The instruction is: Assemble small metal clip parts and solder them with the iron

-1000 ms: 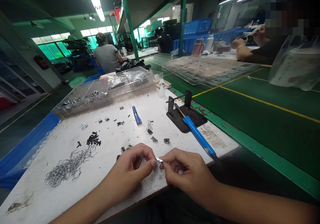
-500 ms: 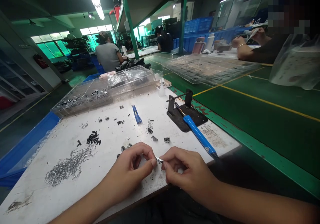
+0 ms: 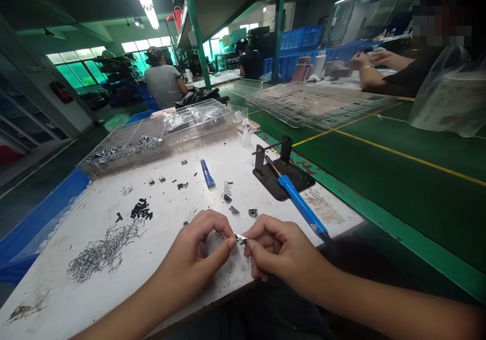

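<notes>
The white worktable [image 3: 159,233] before me is showing a dark stain [image 3: 25,309] at its near left corner; a loose heap of bent metal pins [image 3: 100,254] is lying on the left, with black plastic pieces [image 3: 141,209] clustering just beyond; a clear compartment tray [image 3: 186,142] is sitting at the far end, a white nozzle bottle [image 3: 245,137] standing near its right corner; a small blue hand tool [image 3: 207,173] is resting mid-table, little black-and-metal parts [image 3: 252,212] lying around it; a black soldering-iron stand [image 3: 279,185] is occupying the right.

Between my left fingertips [image 3: 231,242] and right fingertips [image 3: 249,245] I pinch a small silver metal piece [image 3: 240,238], lying roughly crosswise in the narrow gap; its surface gleams, my fingers cover its ends, and its finer shape is too small to tell.
</notes>
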The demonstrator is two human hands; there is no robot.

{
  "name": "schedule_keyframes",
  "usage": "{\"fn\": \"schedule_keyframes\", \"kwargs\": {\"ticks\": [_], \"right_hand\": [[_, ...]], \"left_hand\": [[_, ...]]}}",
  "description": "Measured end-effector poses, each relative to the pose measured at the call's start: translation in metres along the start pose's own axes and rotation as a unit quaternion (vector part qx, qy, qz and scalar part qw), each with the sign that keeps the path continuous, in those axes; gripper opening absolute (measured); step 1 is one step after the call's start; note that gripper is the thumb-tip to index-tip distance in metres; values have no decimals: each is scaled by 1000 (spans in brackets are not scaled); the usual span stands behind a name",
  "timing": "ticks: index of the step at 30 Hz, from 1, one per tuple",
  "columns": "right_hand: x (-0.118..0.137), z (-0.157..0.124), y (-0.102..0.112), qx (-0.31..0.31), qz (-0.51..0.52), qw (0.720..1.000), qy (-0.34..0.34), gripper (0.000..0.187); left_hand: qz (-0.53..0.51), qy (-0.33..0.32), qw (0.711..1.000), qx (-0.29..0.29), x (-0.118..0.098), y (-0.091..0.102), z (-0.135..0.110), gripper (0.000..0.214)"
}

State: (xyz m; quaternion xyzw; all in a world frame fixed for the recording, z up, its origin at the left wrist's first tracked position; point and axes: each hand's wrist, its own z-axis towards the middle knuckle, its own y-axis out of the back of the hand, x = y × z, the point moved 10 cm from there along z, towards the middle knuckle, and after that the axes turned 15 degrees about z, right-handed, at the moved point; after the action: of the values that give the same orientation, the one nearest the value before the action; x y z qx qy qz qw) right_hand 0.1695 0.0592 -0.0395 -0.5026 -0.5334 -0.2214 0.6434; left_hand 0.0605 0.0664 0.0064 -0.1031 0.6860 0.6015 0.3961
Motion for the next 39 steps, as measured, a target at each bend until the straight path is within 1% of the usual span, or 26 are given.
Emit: {"fn": "schedule_keyframes", "kwargs": {"ticks": [3,6,9,11,13,15,16,18,20,22,24,28,32,36,38,39], "right_hand": [[9,-4,1,-14,-55,997,52,5],[24,-7,1,-30,-151,981,118,7],[30,-8,-1,-31,-185,972,145,8],[28,-8,0,-29,-177,974,137,7],[22,-7,1,-26,-156,981,112,7],[16,-6,1,-25,-119,989,81,8],[13,-6,2,-26,-97,993,68,8],[10,-5,2,-31,-58,997,49,11],[8,-4,2,-37,-34,998,35,12],[8,-2,2,-41,-14,999,22,12],[8,-1,1,-45,5,999,10,12],[9,2,-2,-48,13,999,-10,14],[10,5,-2,-51,21,998,-8,20],[9,7,-4,-40,16,999,-3,26],[8,8,-7,-25,-2,1000,0,27],[7,7,-9,-14,-9,1000,-2,28]], "left_hand": [[2,-20,1000,5,-3,1,0,12],[13,-46,999,4,-8,2,0,11],[32,-62,998,-1,-11,4,-1,9],[48,-68,997,-6,-11,5,-2,8],[73,-80,994,-23,-14,6,-4,6],[106,-107,987,-58,-19,8,-6,4],[126,-124,981,-80,-23,10,-8,7],[170,-160,964,-131,-32,14,-12,18],[218,-198,939,-175,-41,17,-19,29],[264,-233,914,-203,-49,16,-25,32],[301,-255,893,-216,-54,15,-29,32],[351,-266,866,-237,-56,15,-34,30],[396,-263,842,-256,-59,14,-37,30],[405,-245,835,-281,-62,18,-36,25],[397,-250,837,-281,-63,20,-35,24],[387,-251,842,-278,-63,22,-34,24]]}}
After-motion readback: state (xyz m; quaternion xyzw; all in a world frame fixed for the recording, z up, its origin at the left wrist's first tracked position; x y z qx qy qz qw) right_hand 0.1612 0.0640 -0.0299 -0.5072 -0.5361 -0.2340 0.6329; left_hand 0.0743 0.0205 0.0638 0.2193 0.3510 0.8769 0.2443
